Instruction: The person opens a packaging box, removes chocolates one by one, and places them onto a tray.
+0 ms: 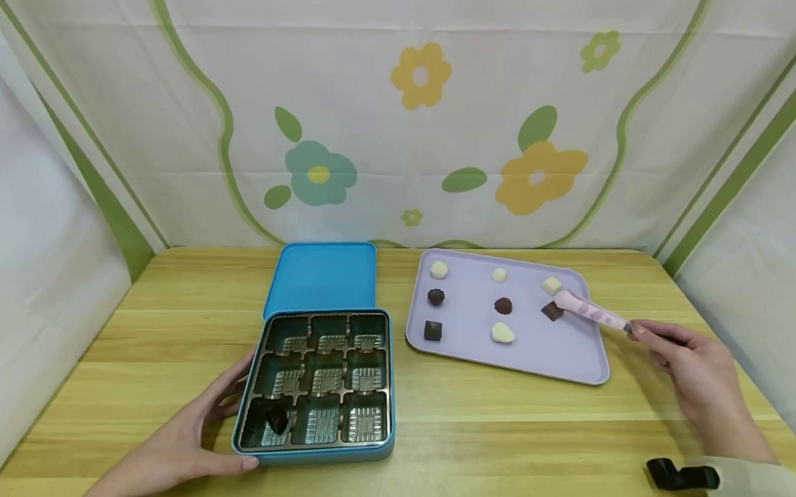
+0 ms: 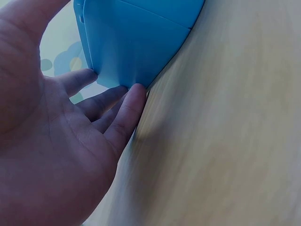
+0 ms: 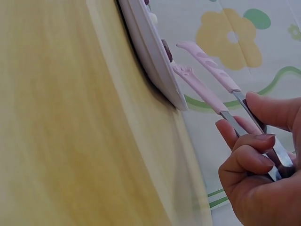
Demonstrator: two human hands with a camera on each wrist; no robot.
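My left hand (image 1: pixel 169 442) holds a blue square tin (image 1: pixel 322 460) at its near left corner, thumb along the front wall and fingers against the left side. In the left wrist view, the fingertips touch the tin's side (image 2: pixel 136 42). A dark chocolate (image 1: pixel 276 420) lies in the near left compartment of its nine-part insert. My right hand (image 1: pixel 696 373) grips pink-tipped metal tongs (image 1: pixel 592 310). Their tips lie over a dark square chocolate (image 1: pixel 552 311), beside a white square one (image 1: pixel 552 286). In the right wrist view, the two arms of the tongs (image 3: pixel 207 89) stand apart.
A lilac tray (image 1: pixel 566 360) bears several dark and white chocolates, among them a dark square (image 1: pixel 432 330) and a white piece (image 1: pixel 502 332). Behind the tin lies a blue lid (image 1: pixel 323 278). A flowered cloth (image 1: pixel 376 129) hangs at the back of the wooden table (image 1: pixel 469 444).
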